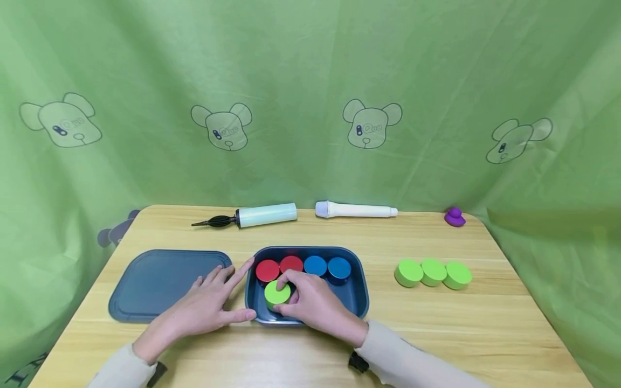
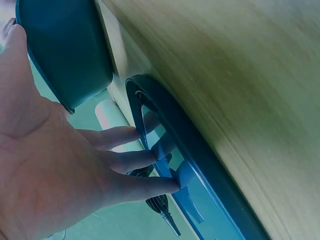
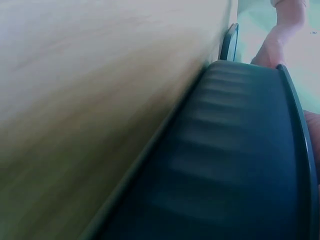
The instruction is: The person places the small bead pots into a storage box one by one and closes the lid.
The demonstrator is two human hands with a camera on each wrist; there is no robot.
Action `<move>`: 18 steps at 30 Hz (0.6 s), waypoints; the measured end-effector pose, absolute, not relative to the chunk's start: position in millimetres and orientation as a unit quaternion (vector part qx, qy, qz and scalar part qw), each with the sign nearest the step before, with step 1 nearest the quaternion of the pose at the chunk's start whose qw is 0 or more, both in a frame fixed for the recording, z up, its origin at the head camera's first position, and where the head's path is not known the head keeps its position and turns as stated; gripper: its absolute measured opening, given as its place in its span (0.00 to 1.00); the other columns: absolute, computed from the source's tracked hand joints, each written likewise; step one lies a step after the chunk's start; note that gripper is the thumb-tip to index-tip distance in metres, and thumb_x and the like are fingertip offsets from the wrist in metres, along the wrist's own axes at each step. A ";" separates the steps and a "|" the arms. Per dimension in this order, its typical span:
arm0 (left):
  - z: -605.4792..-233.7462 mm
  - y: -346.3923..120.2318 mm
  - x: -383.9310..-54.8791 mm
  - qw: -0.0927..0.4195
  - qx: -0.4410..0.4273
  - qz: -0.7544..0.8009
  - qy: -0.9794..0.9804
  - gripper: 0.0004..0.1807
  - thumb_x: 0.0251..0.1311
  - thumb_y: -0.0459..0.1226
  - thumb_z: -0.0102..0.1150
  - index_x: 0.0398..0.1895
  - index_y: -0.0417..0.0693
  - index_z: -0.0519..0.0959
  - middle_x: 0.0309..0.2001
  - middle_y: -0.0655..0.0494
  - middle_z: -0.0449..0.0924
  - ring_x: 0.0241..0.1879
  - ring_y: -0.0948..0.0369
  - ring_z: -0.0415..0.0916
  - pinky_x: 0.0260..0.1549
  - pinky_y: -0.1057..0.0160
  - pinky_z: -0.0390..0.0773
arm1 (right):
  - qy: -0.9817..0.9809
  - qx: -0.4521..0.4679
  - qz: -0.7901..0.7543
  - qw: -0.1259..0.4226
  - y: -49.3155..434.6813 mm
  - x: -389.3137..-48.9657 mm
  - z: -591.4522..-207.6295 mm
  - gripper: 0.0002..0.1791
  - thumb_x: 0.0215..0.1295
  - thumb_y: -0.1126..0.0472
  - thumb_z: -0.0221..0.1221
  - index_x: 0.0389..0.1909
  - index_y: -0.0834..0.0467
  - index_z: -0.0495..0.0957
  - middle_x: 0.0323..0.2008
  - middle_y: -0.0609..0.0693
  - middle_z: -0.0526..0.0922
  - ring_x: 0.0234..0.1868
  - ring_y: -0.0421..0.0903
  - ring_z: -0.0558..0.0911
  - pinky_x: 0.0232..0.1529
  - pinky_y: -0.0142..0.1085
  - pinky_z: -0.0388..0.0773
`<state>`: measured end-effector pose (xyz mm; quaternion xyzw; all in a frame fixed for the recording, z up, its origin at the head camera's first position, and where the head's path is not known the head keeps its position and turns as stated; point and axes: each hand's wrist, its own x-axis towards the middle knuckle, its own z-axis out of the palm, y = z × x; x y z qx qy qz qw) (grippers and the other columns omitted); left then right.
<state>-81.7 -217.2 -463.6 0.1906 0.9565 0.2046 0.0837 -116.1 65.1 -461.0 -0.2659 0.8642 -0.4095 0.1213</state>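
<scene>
A dark blue tray (image 1: 356, 302) on the wooden table holds two red discs (image 1: 268, 269) and two blue discs (image 1: 315, 264) along its far side. My right hand (image 1: 310, 302) reaches into the tray and grips a green disc (image 1: 276, 292) at its front left. My left hand (image 1: 204, 307) lies flat on the table with straight fingers, its index tip and thumb touching the tray's left wall (image 2: 65, 55). In the left wrist view the other fingertips (image 2: 145, 160) rest against the flat blue lid (image 2: 200, 165). The right wrist view shows only the tray's outer wall (image 3: 225, 165).
The flat blue lid (image 1: 160, 283) lies left of the tray. Three green discs (image 1: 433, 272) sit in a row to the right. Along the table's back edge lie a hand pump (image 1: 252, 216), a white tube (image 1: 354, 210) and a purple toy (image 1: 455, 217). Green cloth hangs behind.
</scene>
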 end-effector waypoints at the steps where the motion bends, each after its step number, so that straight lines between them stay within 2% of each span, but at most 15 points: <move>1: -464.0 -217.0 -81.5 0.082 0.191 0.205 0.956 0.57 0.68 0.72 0.61 0.92 0.72 0.44 0.78 0.30 0.65 0.76 0.25 0.59 0.62 0.13 0.59 | 0.865 -0.265 -0.407 0.125 63.6 -116.0 -461.3 0.17 0.63 0.59 0.81 0.46 0.51 0.83 0.37 0.42 0.85 0.28 0.35 0.83 0.36 0.31 0.83; 9: -466.0 -217.9 -82.2 0.085 0.189 0.205 0.957 0.57 0.68 0.73 0.60 0.92 0.72 0.43 0.78 0.31 0.65 0.76 0.26 0.59 0.62 0.13 0.58 | 0.868 -0.266 -0.397 0.134 52.8 -115.3 -464.2 0.16 0.63 0.62 0.81 0.44 0.52 0.83 0.38 0.44 0.86 0.29 0.32 0.84 0.38 0.29 0.83; 18: -466.9 -217.8 -82.1 0.081 0.190 0.205 0.957 0.57 0.68 0.72 0.61 0.92 0.72 0.44 0.77 0.31 0.65 0.76 0.26 0.59 0.62 0.13 0.58 | 0.851 -0.254 -0.430 0.162 50.2 -114.6 -464.0 0.15 0.64 0.68 0.78 0.47 0.55 0.84 0.37 0.46 0.89 0.33 0.35 0.87 0.40 0.28 0.85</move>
